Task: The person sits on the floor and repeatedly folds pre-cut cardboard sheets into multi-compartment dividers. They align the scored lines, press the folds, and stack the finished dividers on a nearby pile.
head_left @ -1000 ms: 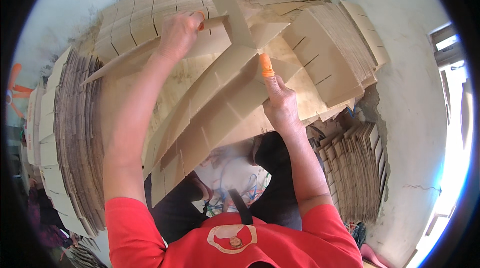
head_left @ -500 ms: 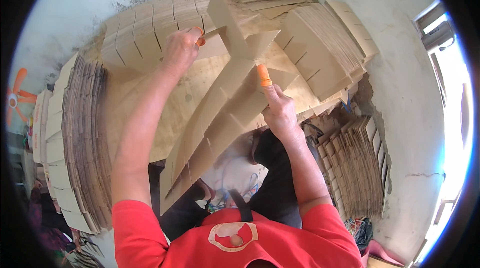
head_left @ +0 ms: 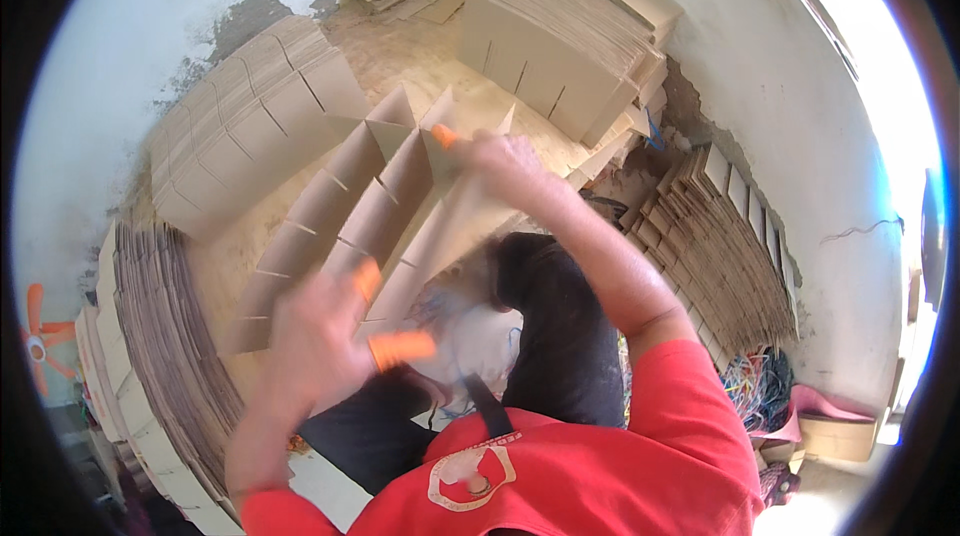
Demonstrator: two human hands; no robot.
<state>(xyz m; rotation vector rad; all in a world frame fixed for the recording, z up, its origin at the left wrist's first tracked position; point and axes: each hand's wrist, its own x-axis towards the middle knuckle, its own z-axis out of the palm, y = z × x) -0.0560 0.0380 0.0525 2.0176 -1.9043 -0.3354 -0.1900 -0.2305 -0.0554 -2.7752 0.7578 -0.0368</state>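
Note:
A partly assembled cardboard divider (head_left: 365, 191) stands on the wooden table in front of me, its long slotted strips side by side and meeting a cross strip at the far end. My right hand (head_left: 497, 164) is closed at that far end, an orange finger cover at its tip against the cardboard; its other fingers are hidden. Near the divider's close left end is my left hand (head_left: 325, 331), blurred by motion. Its two orange-covered digits are spread apart with nothing between them.
Stacks of slotted cardboard stand at the table's left (head_left: 250, 126) and far right (head_left: 560, 46). More bundles sit on the left (head_left: 165, 326) and lower right (head_left: 720, 246). The plywood tabletop (head_left: 400, 51) shows between stacks. An orange fan (head_left: 40, 341) is far left.
The divider has gone from being held up and tilted to standing on the table. My left hand has let go of its cardboard piece and come nearer. The view has turned.

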